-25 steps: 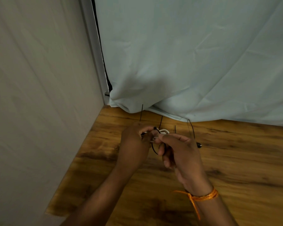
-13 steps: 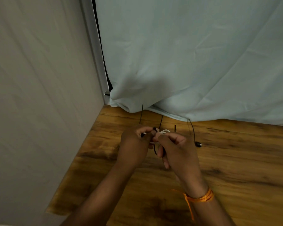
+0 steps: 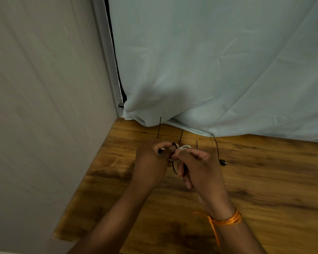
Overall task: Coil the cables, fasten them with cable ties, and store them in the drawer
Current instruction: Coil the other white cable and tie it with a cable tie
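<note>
Above the wooden table my two hands meet around a small white coiled cable. My left hand pinches the coil together with the black head of a cable tie. My right hand pinches the coil from the right, and a thin black strand loops below between the hands. Most of the coil is hidden by my fingers. Several loose black cable ties lie on the table behind my hands. A thin black cable with a plug end lies to the right.
A pale blue cloth hangs behind the table and drapes onto its back edge. A beige cloth-covered wall closes the left side. An orange thread is tied round my right wrist. No drawer is in view.
My right hand has drawn slightly closer to my left over the coil. The cables and ties on the table have not moved.
</note>
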